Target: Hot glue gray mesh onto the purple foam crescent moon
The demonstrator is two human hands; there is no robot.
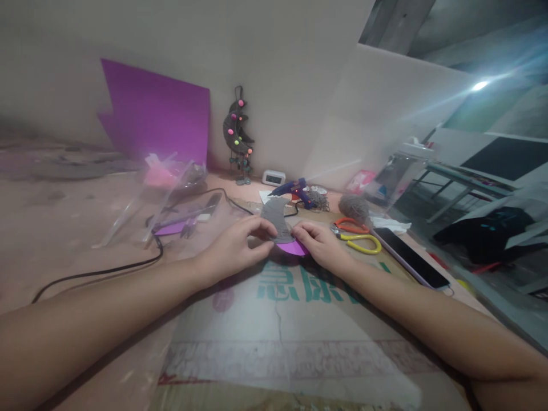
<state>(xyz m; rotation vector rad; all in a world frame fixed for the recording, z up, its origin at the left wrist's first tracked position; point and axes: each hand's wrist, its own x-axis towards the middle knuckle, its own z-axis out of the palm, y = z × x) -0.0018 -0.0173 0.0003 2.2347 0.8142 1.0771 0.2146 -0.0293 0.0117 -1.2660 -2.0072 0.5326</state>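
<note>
Between my hands is a crescent-shaped piece (276,218), mostly covered in grey yarn, with bare purple card (293,247) showing at its lower end. My left hand (240,245) pinches its lower left edge between thumb and fingers. On the other side, my right hand (319,242) has its fingers closed on the right edge, near the purple part. A strand of grey yarn (279,322) lies on the cardboard mat below. Just behind the piece is a blue glue gun (295,189), with a loose bundle of grey yarn (317,200) beside it.
Orange-handled pliers (351,224), yellow-handled scissors (363,244) and a phone (411,258) lie to the right, near a grey yarn ball (354,206) and a clear bottle (400,171). A decorated crescent (235,128) and purple sheet (162,114) stand against the wall. A black cable (103,270) crosses the left.
</note>
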